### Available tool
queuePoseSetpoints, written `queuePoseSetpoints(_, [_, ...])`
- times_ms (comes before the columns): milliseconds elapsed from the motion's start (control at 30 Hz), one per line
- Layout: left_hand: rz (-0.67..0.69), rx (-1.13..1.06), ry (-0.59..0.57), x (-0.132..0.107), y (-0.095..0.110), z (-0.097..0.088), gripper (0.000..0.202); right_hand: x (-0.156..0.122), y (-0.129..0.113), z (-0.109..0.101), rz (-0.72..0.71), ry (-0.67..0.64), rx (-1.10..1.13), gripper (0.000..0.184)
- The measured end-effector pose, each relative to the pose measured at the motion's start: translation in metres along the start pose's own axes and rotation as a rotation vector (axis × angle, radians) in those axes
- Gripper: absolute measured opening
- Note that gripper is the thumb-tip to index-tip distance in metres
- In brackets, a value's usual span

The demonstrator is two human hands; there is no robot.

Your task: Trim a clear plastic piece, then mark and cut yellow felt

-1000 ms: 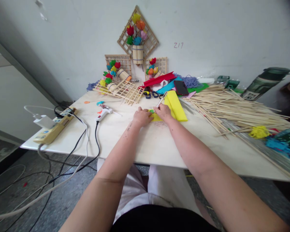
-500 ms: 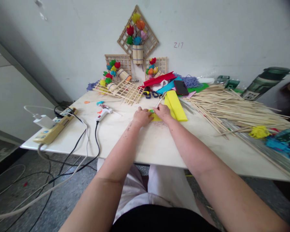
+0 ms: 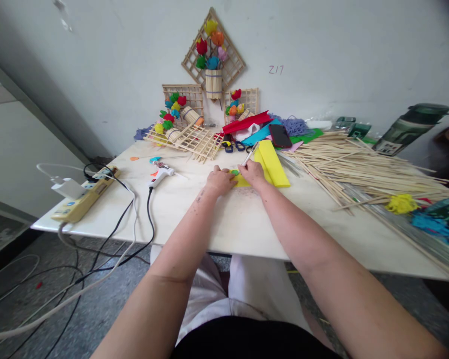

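On the table in front of me a piece of yellow crepe paper [image 3: 243,183] lies flat, with a small green piece [image 3: 235,172] on top. My left hand [image 3: 220,180] rests at the paper's left end, its fingers lying on it beside the green piece. A white pen [image 3: 248,157] is pinched in my right hand [image 3: 252,174], slanting up to the right; its tip, hidden by the fingers, is close to the green piece. Just right of that hand lies a folded yellow crepe paper sheet [image 3: 272,164].
A glue gun [image 3: 161,174] and a power strip [image 3: 86,194] with cords lie to the left. Behind are scissors [image 3: 234,146], a phone [image 3: 280,135] and lattice flower decorations [image 3: 183,137]. Wooden sticks [image 3: 362,167] cover the right side, near a tilted bottle [image 3: 411,129].
My right hand and the pen have shifted very slightly, and more of the green piece shows. My left hand stays in place.
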State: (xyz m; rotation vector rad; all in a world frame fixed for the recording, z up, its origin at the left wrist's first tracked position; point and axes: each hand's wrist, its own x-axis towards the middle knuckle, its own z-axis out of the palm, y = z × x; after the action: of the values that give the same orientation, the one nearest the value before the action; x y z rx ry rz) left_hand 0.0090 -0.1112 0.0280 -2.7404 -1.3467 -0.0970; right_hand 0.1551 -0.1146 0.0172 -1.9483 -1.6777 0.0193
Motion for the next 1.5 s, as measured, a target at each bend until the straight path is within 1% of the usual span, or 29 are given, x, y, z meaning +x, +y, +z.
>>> queuePoseSetpoints(200, [-0.037,-0.004,-0.001,-0.003,0.000,-0.003,0.041,-0.001,0.001,-0.001,-0.005,0.020,0.188,0.034])
queuePoseSetpoints(367, [-0.066,-0.049,0.019,-0.003,-0.002,-0.002,0.043,-0.001,0.002,0.000,-0.009,-0.025,0.229,0.031])
queuePoseSetpoints(667, [-0.164,-0.234,0.066,0.004,-0.012,0.008,0.036,-0.001,0.001,0.001,-0.023,-0.063,0.155,0.032])
queuePoseSetpoints(833, [-0.195,-0.294,0.049,0.006,-0.016,0.010,0.039,-0.001,0.001,0.002,-0.057,-0.056,0.059,0.036])
queuePoseSetpoints(1067, [-0.210,-0.320,0.030,0.006,-0.016,0.008,0.039,-0.003,-0.002,0.001,-0.095,-0.058,-0.033,0.039])
queuePoseSetpoints(1200, [-0.211,-0.332,0.034,0.007,-0.017,0.010,0.039,-0.003,-0.004,0.001,-0.085,-0.070,-0.068,0.040])
queuePoseSetpoints(1500, [-0.219,-0.331,0.023,0.007,-0.017,0.009,0.041,-0.002,-0.004,0.001,-0.103,-0.087,-0.084,0.041])
